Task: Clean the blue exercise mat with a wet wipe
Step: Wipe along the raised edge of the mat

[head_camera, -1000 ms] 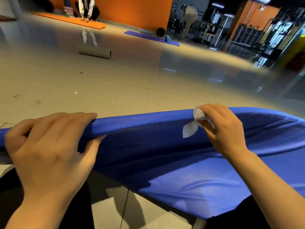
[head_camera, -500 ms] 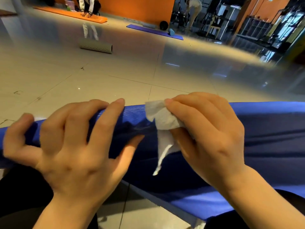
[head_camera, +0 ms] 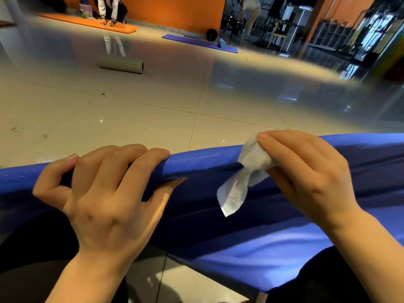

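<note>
head view: left hand (head_camera: pixel 105 193) clamps the raised edge of the mat (head_camera: pixel 273 248), fingers curled over the top, thumb underneath. right hand (head_camera: pixel 306 176) pinches a bunched wipe (head_camera: pixel 247 169) against the same edge, just right of the left grip; a loose tail of wipe hangs below the fingers. below both grips the mat sags toward the lap.

risks, as judged: the edge is unsupported between the grips, so a hard rub could fold it or pull it out of the left hand; the bunched wipe only touches a narrow strip, so spots get missed; the hanging tail may snag or slip out.

containers: none visible near either grip, no wipe pack in sight.
</note>
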`<state>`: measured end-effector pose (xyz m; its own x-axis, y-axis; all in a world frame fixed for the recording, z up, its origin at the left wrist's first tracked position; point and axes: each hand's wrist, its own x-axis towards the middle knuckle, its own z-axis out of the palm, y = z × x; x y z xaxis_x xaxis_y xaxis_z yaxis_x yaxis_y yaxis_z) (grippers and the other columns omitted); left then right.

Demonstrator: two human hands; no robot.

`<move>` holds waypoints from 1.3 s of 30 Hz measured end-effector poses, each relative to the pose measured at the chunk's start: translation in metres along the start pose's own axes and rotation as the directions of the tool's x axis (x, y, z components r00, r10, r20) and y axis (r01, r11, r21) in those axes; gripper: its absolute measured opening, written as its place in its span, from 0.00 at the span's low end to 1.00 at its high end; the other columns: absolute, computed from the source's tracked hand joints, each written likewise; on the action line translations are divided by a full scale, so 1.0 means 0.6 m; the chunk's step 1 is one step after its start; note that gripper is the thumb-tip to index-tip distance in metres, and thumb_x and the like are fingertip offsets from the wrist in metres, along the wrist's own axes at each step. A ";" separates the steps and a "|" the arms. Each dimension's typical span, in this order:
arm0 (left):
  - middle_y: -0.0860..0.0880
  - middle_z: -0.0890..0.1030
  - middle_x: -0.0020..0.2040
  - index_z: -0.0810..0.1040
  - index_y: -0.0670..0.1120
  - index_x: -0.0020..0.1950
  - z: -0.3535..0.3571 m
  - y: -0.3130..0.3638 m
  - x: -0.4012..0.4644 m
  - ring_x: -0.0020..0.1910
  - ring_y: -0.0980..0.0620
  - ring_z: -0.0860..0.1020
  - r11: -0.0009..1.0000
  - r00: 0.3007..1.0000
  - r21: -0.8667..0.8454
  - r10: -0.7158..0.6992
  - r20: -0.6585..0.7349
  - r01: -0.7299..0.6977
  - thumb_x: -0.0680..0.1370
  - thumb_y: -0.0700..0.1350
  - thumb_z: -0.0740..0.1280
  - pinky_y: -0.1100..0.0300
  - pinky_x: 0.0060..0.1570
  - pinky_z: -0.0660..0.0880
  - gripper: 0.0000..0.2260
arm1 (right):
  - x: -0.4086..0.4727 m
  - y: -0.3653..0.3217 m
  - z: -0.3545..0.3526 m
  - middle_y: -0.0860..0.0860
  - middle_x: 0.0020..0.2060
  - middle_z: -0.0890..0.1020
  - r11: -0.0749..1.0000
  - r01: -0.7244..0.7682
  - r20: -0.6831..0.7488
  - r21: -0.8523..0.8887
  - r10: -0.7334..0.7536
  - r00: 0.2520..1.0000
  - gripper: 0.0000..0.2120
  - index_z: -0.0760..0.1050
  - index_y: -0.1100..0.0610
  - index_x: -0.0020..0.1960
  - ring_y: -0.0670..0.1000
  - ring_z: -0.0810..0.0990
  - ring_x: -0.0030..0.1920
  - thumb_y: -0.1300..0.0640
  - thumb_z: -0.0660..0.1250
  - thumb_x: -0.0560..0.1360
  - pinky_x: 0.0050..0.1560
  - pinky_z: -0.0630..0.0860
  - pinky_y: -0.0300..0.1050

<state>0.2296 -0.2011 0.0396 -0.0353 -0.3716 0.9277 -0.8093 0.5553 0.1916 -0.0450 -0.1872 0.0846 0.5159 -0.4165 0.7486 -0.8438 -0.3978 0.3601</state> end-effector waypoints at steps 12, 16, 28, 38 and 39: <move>0.50 0.81 0.51 0.76 0.53 0.56 0.006 -0.006 0.024 0.52 0.42 0.79 0.993 0.993 -0.086 -0.070 0.100 0.079 0.80 0.58 0.66 0.31 0.49 0.74 0.11 | -0.003 0.017 0.004 0.57 0.57 0.80 0.970 -0.199 0.118 0.139 0.183 0.976 0.18 0.77 0.61 0.62 0.60 0.78 0.55 0.56 0.66 0.74 0.57 0.70 0.55; 0.51 0.82 0.48 0.78 0.52 0.52 0.043 -0.021 0.080 0.51 0.49 0.73 0.999 0.994 -0.036 -0.010 0.107 0.014 0.77 0.58 0.66 0.43 0.57 0.64 0.11 | 0.032 0.041 0.036 0.52 0.46 0.82 0.907 -0.402 0.147 0.126 0.383 0.912 0.16 0.78 0.56 0.54 0.56 0.77 0.46 0.60 0.67 0.67 0.46 0.66 0.50; 0.44 0.74 0.67 0.74 0.48 0.69 0.072 -0.039 0.158 0.74 0.44 0.63 0.996 0.997 -0.015 0.082 -0.014 -0.082 0.72 0.43 0.64 0.42 0.74 0.37 0.25 | 0.159 -0.046 0.026 0.49 0.42 0.83 0.942 -0.305 -0.154 0.140 0.324 0.933 0.12 0.82 0.55 0.52 0.54 0.77 0.42 0.58 0.67 0.69 0.44 0.65 0.50; 0.52 0.82 0.46 0.83 0.49 0.48 0.089 -0.023 0.127 0.49 0.52 0.74 0.993 0.993 -0.013 0.116 0.023 -0.116 0.74 0.58 0.72 0.52 0.54 0.60 0.13 | 0.081 -0.002 0.032 0.47 0.54 0.80 0.931 -0.360 0.158 0.061 0.347 0.924 0.20 0.76 0.49 0.61 0.50 0.77 0.55 0.47 0.64 0.69 0.56 0.66 0.50; 0.52 0.82 0.46 0.82 0.49 0.48 0.094 -0.021 0.127 0.49 0.52 0.74 0.994 0.994 -0.017 0.108 0.032 -0.108 0.74 0.58 0.72 0.52 0.53 0.59 0.13 | 0.071 0.018 0.035 0.46 0.51 0.81 0.922 -0.386 0.190 0.023 0.375 0.907 0.19 0.75 0.49 0.59 0.51 0.77 0.53 0.48 0.65 0.68 0.54 0.64 0.49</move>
<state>0.2041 -0.2783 0.0897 -0.1411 -0.3328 0.9324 -0.7906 0.6047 0.0962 -0.0288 -0.2262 0.1089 0.1797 -0.6827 0.7082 -0.9739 -0.2248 0.0304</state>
